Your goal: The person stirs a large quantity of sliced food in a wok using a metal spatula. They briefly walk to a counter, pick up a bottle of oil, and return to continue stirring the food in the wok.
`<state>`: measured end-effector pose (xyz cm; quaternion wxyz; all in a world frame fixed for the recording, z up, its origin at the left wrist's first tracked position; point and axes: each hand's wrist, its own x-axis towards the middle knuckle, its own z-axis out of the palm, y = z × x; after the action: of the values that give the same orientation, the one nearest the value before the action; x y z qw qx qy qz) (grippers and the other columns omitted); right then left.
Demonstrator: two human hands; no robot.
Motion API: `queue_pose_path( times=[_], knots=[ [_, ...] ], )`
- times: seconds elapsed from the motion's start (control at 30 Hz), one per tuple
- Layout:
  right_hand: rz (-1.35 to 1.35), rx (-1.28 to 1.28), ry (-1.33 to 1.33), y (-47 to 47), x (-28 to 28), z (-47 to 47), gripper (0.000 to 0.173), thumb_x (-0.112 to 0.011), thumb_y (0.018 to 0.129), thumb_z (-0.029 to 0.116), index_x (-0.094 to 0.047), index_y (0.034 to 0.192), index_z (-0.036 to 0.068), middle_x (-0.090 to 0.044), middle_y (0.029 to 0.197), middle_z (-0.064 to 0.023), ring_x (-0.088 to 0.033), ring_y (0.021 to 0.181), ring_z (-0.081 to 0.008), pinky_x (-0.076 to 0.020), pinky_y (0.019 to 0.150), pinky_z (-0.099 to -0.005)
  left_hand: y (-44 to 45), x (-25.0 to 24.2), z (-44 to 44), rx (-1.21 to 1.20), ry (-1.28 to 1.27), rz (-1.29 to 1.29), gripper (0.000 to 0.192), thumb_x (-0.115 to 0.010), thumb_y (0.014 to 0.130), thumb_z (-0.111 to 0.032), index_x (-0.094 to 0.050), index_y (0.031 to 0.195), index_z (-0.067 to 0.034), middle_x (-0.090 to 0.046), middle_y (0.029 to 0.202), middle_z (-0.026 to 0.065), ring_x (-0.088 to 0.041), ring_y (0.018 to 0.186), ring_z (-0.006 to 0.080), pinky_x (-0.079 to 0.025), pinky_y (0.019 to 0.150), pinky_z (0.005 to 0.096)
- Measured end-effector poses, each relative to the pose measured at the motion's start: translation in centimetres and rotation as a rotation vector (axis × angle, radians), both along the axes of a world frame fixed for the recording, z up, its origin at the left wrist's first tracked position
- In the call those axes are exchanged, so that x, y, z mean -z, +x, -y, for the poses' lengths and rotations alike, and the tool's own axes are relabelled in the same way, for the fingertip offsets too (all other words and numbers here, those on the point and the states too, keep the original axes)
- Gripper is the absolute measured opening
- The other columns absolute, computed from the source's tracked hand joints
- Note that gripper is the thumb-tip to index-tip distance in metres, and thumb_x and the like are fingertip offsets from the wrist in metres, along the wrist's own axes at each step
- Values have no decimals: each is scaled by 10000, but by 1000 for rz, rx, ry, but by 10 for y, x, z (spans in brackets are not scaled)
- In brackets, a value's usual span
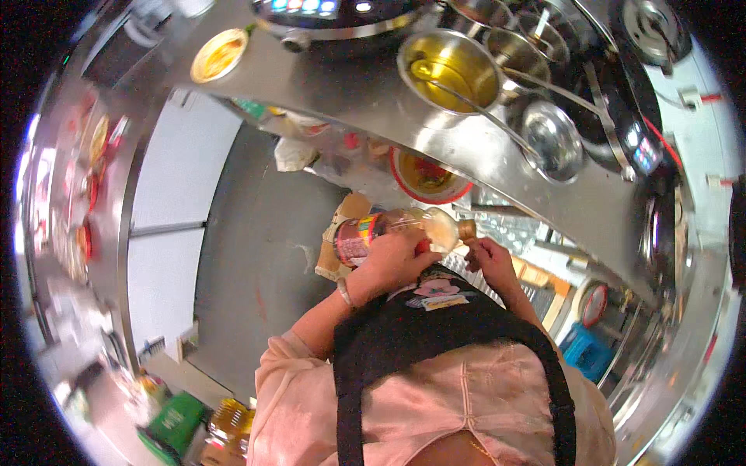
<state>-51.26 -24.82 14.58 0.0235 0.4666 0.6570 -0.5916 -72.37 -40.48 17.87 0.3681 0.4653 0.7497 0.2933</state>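
A large clear plastic bottle [355, 240] with a dark printed label is tilted almost sideways in front of my apron. My left hand [396, 259] wraps around its body, with a bracelet showing on the wrist. The bottle's neck points right and ends in a brownish-gold cap [467, 229]. At that cap, the fingers of my right hand [492, 265] are closed together against its lower side. My fingers partly hide how they grip it. Pale contents show through the bottle near the neck.
Ahead runs a stainless steel counter [373, 110] with a metal pot [484, 52] of yellow oil, a ladle [484, 110] and a round metal lid [551, 140]. A yellow-stained bowl [218, 55] stands farther left. Below the counter are a red-rimmed basin [402, 183] and cardboard [335, 262].
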Motion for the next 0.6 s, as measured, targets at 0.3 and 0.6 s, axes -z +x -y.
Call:
queue_pose_path(
  times=[0.3, 0.6],
  knots=[
    [-142, 279, 10, -23, -60, 30, 294, -470, 1034, 259, -622, 1136, 29, -637, 754, -51, -598, 628, -118, -508, 597, -265, -18, -4, -7, 147, 96, 101, 381, -676, 871, -410, -620, 887, -34, -652, 803, 220, -640, 764, 425, -508, 665, 494],
    [-46, 267, 469, 21, -79, 15, 364, -591, 944, 418, -686, 961, 67, -703, 741, -140, -698, 694, -318, -545, 647, -400, 27, -33, -45, 387, 89, 105, 386, -699, 869, -404, -642, 864, -22, -640, 730, 209, -632, 684, 414, -487, 615, 471]
  ],
)
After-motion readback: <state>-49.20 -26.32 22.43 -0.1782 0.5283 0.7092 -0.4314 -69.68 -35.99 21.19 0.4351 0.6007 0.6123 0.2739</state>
